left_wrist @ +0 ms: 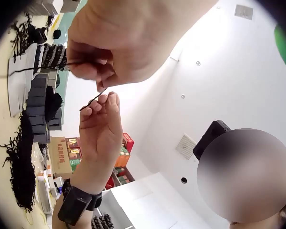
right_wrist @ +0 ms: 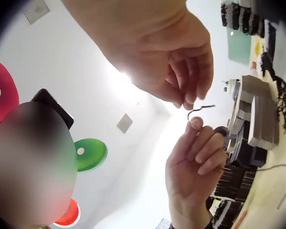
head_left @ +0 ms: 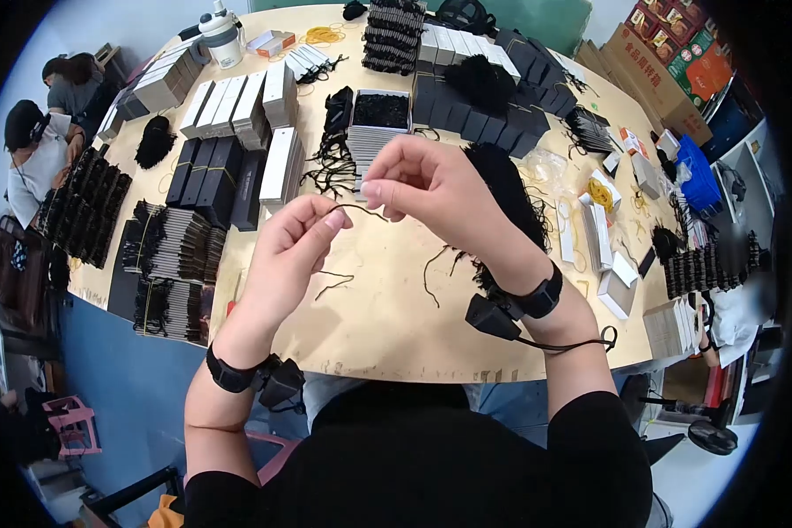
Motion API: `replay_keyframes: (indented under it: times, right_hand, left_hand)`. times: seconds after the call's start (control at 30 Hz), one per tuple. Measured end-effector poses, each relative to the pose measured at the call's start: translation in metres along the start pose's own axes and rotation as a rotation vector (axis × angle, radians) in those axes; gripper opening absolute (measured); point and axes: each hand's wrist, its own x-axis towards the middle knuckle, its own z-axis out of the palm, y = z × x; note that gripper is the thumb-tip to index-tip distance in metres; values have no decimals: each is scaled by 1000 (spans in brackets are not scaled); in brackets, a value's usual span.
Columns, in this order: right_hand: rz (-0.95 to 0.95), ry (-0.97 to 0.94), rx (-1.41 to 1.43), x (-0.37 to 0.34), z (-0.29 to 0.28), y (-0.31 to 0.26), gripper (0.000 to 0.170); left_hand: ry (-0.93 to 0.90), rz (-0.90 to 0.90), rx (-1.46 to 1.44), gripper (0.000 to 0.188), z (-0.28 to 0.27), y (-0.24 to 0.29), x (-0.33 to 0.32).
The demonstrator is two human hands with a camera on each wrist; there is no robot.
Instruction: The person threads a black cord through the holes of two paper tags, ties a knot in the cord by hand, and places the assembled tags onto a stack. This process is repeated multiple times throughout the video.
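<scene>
A short, thin dark cord (head_left: pixel 358 208) arches between my two hands above the table. My left hand (head_left: pixel 282 260) pinches it between thumb and forefinger. A loose tail of dark cord (head_left: pixel 336 280) shows below that hand. My right hand (head_left: pixel 444 185) has its thumb and fingertips together at the cord's other end. In the left wrist view the cord (left_wrist: pixel 91 100) runs up to the right hand (left_wrist: pixel 101 131). In the right wrist view a bent end of the cord (right_wrist: pixel 202 108) sticks out between the fingertips, above the left hand (right_wrist: pixel 190 164).
A pile of black cords (head_left: pixel 506 189) lies beside my right forearm. White boxes (head_left: pixel 282 167), dark boxes (head_left: pixel 209 180) and tag stacks with black cords (head_left: pixel 180 246) stand to the left. An open box of black strings (head_left: pixel 381 110) stands ahead. Another person (head_left: pixel 40 154) sits at far left.
</scene>
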Motion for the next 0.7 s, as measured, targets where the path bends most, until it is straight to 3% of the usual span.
replay_keyframes:
  times: [0.13,0.2,0.27,0.3,0.4,0.57,0.7]
  right_hand:
    - [129,-44,4,0,5,25,20]
    - [132,-39,48,-1,11,25,26]
    - [11,-59,-32,-2,15,26,32]
    - [60,-50,-63,-1,18,24,32]
    - [145,-119,-189,-2,14,27,26]
    - [153,-82,43,-6,15,30,13]
    - [132,-103,11,-8,18,29,13]
  left_hand:
    - [109,5,109,19,-5,-9,-2]
    - [117,24,155,16,-5,-7,-4]
    - [120,20,103,16,-5,-10,-6]
    - [119,21,50,16,-5,-11,-8]
    - [128,92,19,16,-8,-11,-13]
    - [135,50,78,17,-18,-9,-23]
    - [115,43,56,16,-20,-13,-29]
